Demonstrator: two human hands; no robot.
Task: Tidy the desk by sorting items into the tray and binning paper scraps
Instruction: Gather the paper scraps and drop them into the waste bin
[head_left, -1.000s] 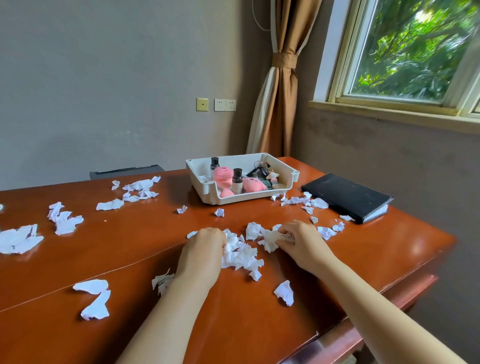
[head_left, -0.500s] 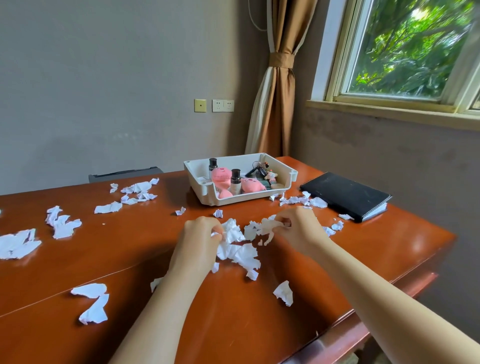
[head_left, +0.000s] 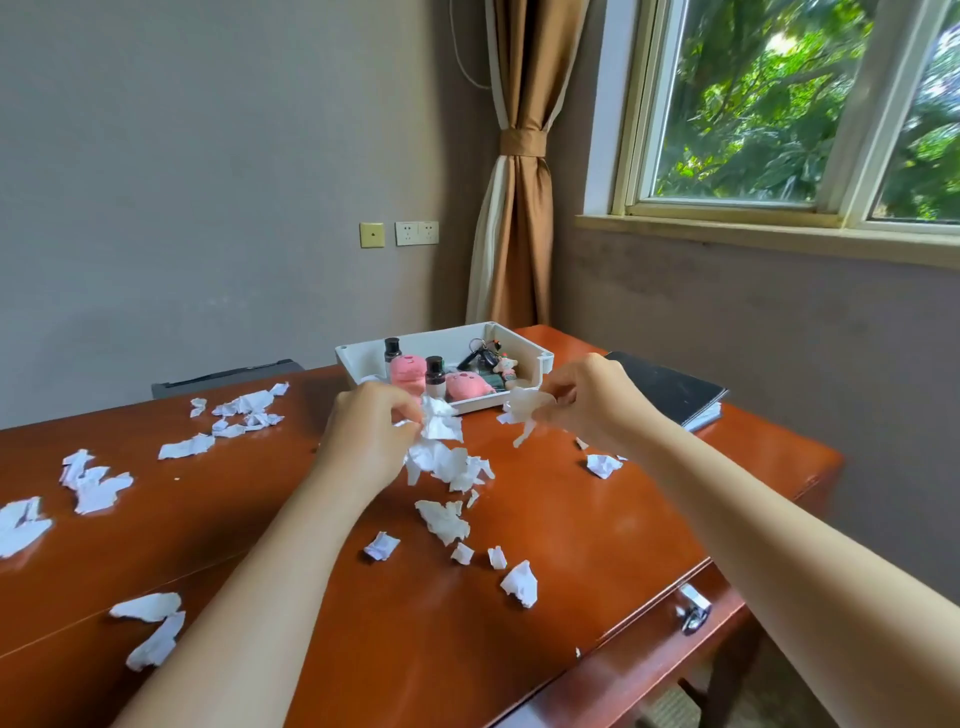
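My left hand (head_left: 371, 434) is raised above the desk and grips a bunch of white paper scraps (head_left: 441, 441) that hang from its fingers. My right hand (head_left: 589, 397) is raised too and pinches a smaller clump of scraps (head_left: 524, 408). Both hands hover just in front of the white tray (head_left: 543, 358), which holds two small dark-capped bottles, pink plush toys and a bunch of keys. More loose scraps (head_left: 447, 519) lie on the red-brown desk (head_left: 597, 545) below my hands.
Further scraps lie at the left (head_left: 96, 483) and the back left (head_left: 244, 410) of the desk, and one at the right (head_left: 602, 465). A black notebook (head_left: 670, 387) lies right of the tray. The desk's front edge with a metal drawer handle (head_left: 691, 613) is near right.
Both hands have lifted off the desk with scraps in their fingers and moved toward the tray. Several scraps stayed behind on the desk. The camera tilted up.
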